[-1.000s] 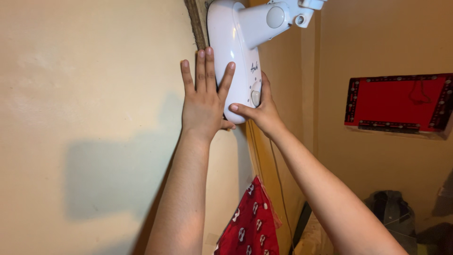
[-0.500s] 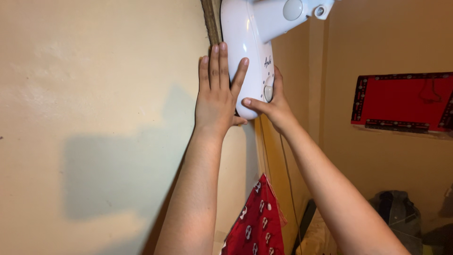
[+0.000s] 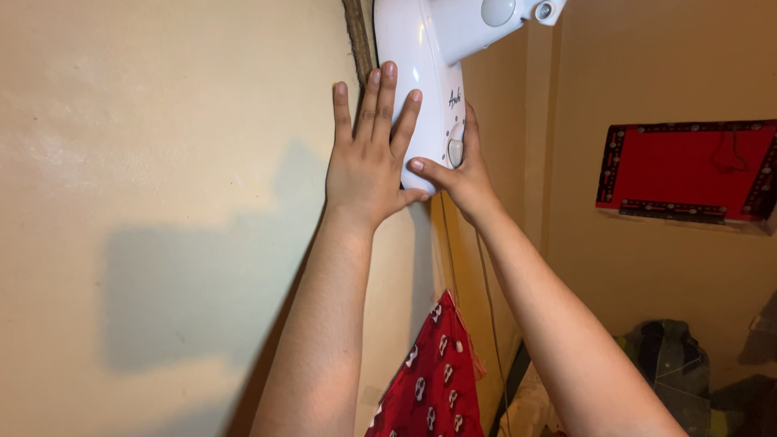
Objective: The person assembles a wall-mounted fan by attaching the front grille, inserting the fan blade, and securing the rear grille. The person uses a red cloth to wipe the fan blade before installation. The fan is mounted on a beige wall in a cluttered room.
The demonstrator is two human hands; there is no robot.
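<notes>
A white wall-mounted fan base [image 3: 421, 57] hangs high on the cream wall [image 3: 162, 162], beside a rough wooden strip [image 3: 356, 36]. My left hand [image 3: 366, 166] lies flat against the base's left side, fingers stretched upward and apart, thumb hooked under its bottom end. My right hand [image 3: 463, 180] grips the lower right part of the base, thumb across the bottom and fingers behind, next to a round grey knob [image 3: 456, 150]. The fan's neck [image 3: 494, 16] leaves the frame at the top; the head is out of view.
A thin cord [image 3: 484, 299] drops from the base along the wall corner. A red patterned cloth [image 3: 433, 376] hangs below my arms. On the right wall is a red board with a dark studded border [image 3: 688, 170]. A dark bag [image 3: 664, 356] lies low right.
Both hands have shifted slightly up the fan base. My left hand's fingers now reach higher and its thumb tucks under the bottom end.
</notes>
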